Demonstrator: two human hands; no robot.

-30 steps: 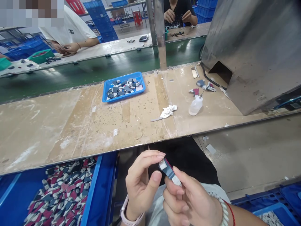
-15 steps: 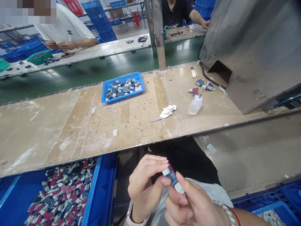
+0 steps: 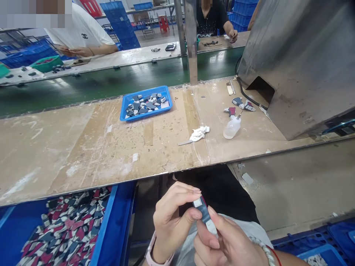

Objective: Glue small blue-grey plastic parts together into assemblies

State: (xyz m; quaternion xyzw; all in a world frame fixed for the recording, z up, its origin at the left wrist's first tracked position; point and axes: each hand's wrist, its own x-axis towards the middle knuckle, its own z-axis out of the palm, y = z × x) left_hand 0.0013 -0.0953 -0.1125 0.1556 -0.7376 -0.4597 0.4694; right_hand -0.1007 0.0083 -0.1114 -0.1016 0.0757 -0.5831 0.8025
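Over my lap, a small dark blue-grey and white piece (image 3: 204, 213) with a magenta edge is held between both hands. My left hand (image 3: 175, 218) pinches its upper end between thumb and fingers. Around its lower end close the thumb and index finger of my right hand (image 3: 226, 236). On the bench beyond are a blue tray (image 3: 122, 111) of similar grey and white pieces, a flat metal blade wrapped in white cloth (image 3: 199, 133), and a clear squeeze bottle (image 3: 232, 128) with a thin tip. Several similar loose pieces (image 3: 244, 103) lie behind the bottle.
A large blue bin (image 3: 107, 221) of mixed pieces sits below the bench at left; another container (image 3: 318, 255) is at lower right. A metal housing (image 3: 294, 70) stands on the right, a metal post (image 3: 192, 44) behind. Two people work across the green belt (image 3: 97, 87).
My view has shifted slightly. Both hands keep their grip, and the piece is turned a little, showing less magenta. Across the belt, the right-hand person's hand has moved left, away from the metal housing.
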